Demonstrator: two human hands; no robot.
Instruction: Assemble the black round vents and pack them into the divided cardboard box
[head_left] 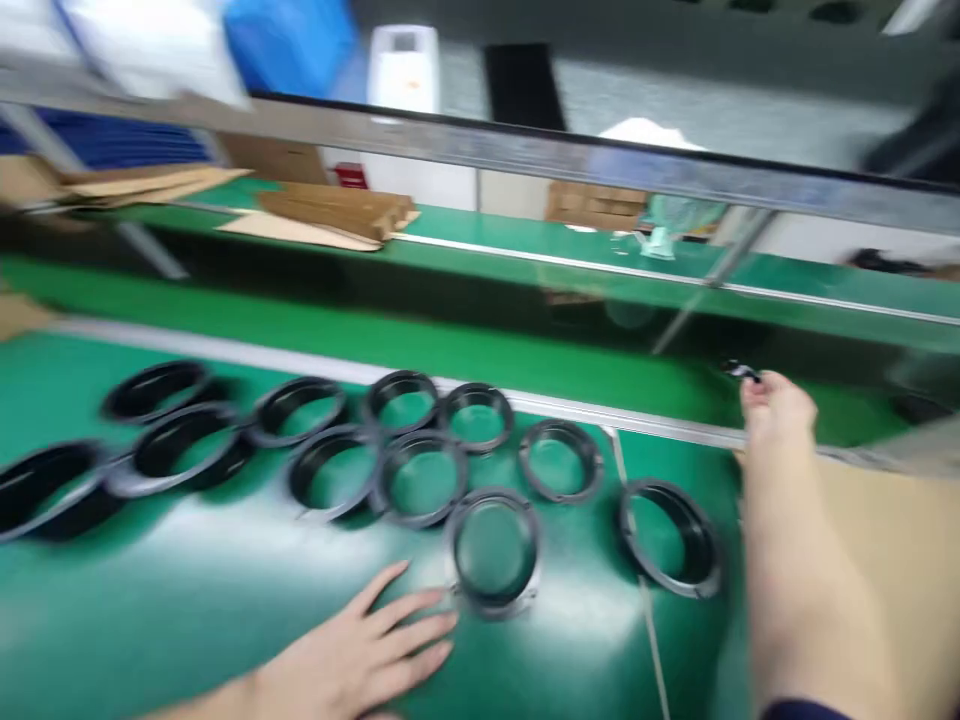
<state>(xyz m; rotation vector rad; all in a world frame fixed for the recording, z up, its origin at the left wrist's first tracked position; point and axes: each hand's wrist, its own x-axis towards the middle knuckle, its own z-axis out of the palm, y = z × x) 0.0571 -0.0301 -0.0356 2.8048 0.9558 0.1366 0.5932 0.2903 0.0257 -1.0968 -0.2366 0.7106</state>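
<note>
My left hand [367,650] lies with spread fingers on the green table [225,600], its fingertips beside the nearest black ring [495,552]. My right hand [776,400] reaches out over the green strip past the table's metal edge, its fingers closed on a small dark object [741,372] that is blurred. Several black rings stand on the table in loose rows, from the far left to a tilted-looking ring [670,538] near my right forearm.
A glass-like shelf [525,270] runs behind the table, with cardboard pieces [330,212] and a pale green plastic item [658,240]. Higher up are a blue bag [292,45] and a white device [403,70]. Cardboard [892,560] lies at the right.
</note>
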